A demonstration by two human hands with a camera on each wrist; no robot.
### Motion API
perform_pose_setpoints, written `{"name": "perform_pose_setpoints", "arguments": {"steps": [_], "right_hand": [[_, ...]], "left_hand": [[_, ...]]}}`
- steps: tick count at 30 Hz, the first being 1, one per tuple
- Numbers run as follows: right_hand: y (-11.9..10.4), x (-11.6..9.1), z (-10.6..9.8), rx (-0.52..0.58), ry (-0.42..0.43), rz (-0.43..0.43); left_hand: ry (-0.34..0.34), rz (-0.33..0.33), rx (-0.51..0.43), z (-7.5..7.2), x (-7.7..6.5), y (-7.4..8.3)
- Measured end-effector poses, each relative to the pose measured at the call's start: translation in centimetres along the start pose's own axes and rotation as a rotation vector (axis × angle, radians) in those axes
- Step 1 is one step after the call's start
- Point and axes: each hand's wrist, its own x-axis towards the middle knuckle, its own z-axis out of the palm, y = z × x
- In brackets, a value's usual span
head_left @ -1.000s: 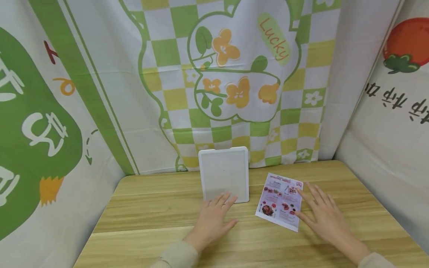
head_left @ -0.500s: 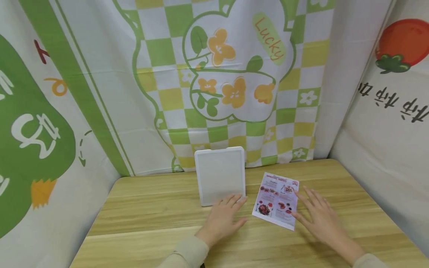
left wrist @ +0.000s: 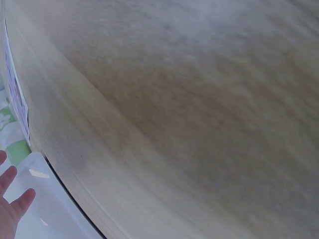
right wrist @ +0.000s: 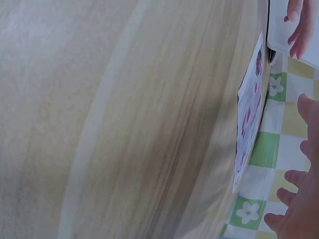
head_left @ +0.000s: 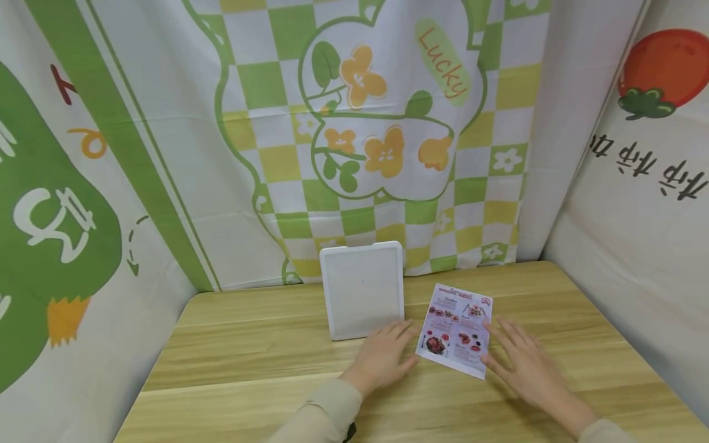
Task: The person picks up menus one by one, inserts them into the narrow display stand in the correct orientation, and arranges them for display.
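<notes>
A white rectangular frame with a pale flat panel (head_left: 362, 286) leans upright at the back of the table. To its right a printed menu sheet (head_left: 455, 332), headed "SPECIAL MENU", lies flat and slightly turned. My left hand (head_left: 382, 358) is spread over the table, its fingertips overlapping the frame's lower right corner and close to the menu's left edge. My right hand (head_left: 525, 364) hovers with fingers apart beside the menu's right edge. Neither hand holds anything. In the right wrist view the menu (right wrist: 250, 114) shows edge-on, with the fingers of the right hand (right wrist: 299, 194) above it.
The wooden table (head_left: 249, 357) ends at a checkered curtain (head_left: 316, 218) with flowers and "Lucky" on it. Printed cloths stand close on both sides, a green-patterned one (head_left: 66, 240) at left and one with a tomato (head_left: 664, 74) at right.
My left hand has moved right, from in front of the white frame toward the menu's left edge. The right hand has hardly moved. The head view has shifted slightly.
</notes>
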Motion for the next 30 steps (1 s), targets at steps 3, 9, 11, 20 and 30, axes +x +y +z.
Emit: {"name": "perform_pose_setpoints", "arguments": {"steps": [3, 9, 11, 20, 30], "right_hand": [[0.0, 0.0, 0.3, 0.015, -0.012, 0.006], [0.0, 0.2, 1.0, 0.068, -0.039, 0.025], [0.1, 0.3, 1.4, 0.083, -0.044, 0.025], [0.4, 0.4, 2.4, 0.116, -0.082, 0.031], [1.4, 0.6, 2.7, 0.125, -0.156, 0.033]], "left_hand": [[-0.024, 0.003, -0.015, 0.3, 0.4, 0.2], [-0.052, -0.003, 0.017, 0.9, 1.2, 0.6], [-0.059, -0.005, 0.034, 1.3, 1.5, 0.7], [-0.037, -0.014, 0.027, 2.4, 2.4, 1.2], [-0.007, 0.027, 0.072, 3.0, 2.9, 1.4]]}}
